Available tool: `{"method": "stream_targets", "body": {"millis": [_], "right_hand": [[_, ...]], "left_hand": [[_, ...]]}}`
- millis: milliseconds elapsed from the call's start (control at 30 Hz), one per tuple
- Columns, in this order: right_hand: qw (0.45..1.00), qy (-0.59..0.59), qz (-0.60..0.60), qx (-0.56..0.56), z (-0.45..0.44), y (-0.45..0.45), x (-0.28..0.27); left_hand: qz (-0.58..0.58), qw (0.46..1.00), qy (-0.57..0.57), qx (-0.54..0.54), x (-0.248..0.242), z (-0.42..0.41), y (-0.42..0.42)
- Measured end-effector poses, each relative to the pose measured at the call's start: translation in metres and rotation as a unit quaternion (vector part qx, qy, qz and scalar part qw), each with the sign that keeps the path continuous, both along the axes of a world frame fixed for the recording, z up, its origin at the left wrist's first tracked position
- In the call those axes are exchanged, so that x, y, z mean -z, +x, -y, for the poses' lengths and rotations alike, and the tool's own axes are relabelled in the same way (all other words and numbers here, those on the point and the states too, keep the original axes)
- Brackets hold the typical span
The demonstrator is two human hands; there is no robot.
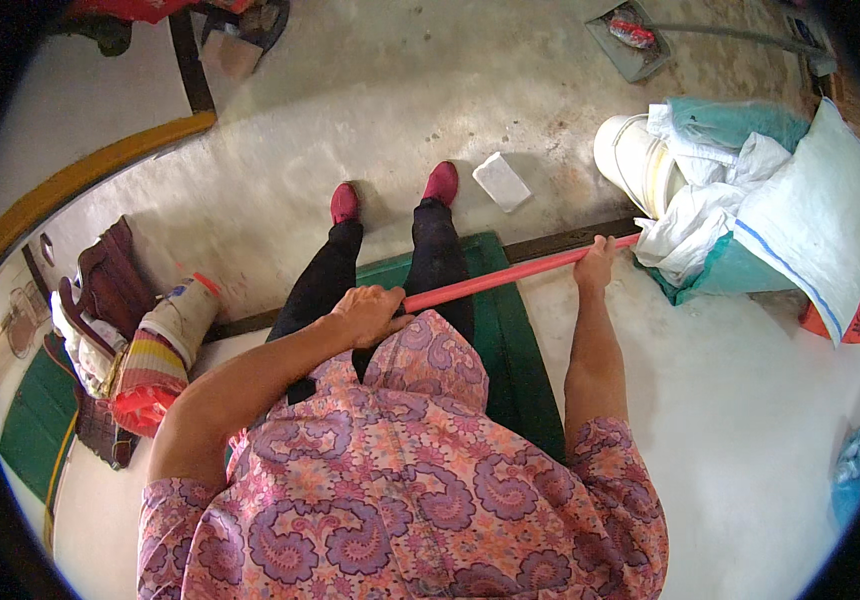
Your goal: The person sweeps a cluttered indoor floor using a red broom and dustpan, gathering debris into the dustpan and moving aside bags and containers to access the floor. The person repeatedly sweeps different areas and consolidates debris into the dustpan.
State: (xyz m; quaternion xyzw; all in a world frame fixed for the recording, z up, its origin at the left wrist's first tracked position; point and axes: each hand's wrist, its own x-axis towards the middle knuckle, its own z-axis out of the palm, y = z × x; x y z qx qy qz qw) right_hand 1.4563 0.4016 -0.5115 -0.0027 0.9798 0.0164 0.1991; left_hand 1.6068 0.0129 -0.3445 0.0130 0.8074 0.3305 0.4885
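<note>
A pinkish-red pole (508,280) runs slantwise across my front at about waist height. My left hand (371,315) is closed around its dark near end, by the hem of my patterned shirt. Farther along, my right hand (596,262) grips the same pole with the arm stretched out. Beyond that hand the pole passes out of sight at a heap of white cloth or sacking (692,217), so its far end is hidden. Below the pole lies a green panel (508,322), partly covered by my legs. A white block (502,181) rests on the floor beside my right shoe (442,182).
At right, a white bucket (625,161) touches a white woven sack (812,210) and green sacking (745,266). A long-handled dustpan (636,64) holds red packaging. At left are a brown plastic chair (116,277), a dirty white container (186,319) and a striped bag (148,367).
</note>
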Motion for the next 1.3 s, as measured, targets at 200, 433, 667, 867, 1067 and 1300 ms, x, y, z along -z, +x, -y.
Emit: {"method": "stream_targets", "body": {"millis": [200,433,667,867,1067,1300], "right_hand": [[0.996,0.05,0.068,-0.037,0.016,0.003,-0.009],[0.966,0.011,0.049,-0.252,0.128,0.049,-0.026],[0.901,-0.249,0.126,-0.333,0.276,0.128,-0.066],[0.845,-0.3,0.286,-0.338,0.338,0.17,-0.104],[0.892,-0.297,0.175,-0.293,0.251,0.134,-0.092],[0.925,-0.295,0.031,-0.24,0.198,0.077,-0.046]], "left_hand": [[-0.002,0.998,0.057,-0.025,-0.016,0.016,0.006],[0.131,0.984,-0.006,-0.121,-0.09,0.134,0.03],[0.105,0.958,-0.251,-0.086,-0.165,0.253,0.123],[0.029,0.924,-0.377,-0.056,-0.2,0.318,0.181],[0.053,0.961,-0.268,-0.039,-0.172,0.27,0.127],[0.105,0.958,-0.254,-0.078,-0.217,0.241,0.045]]}}
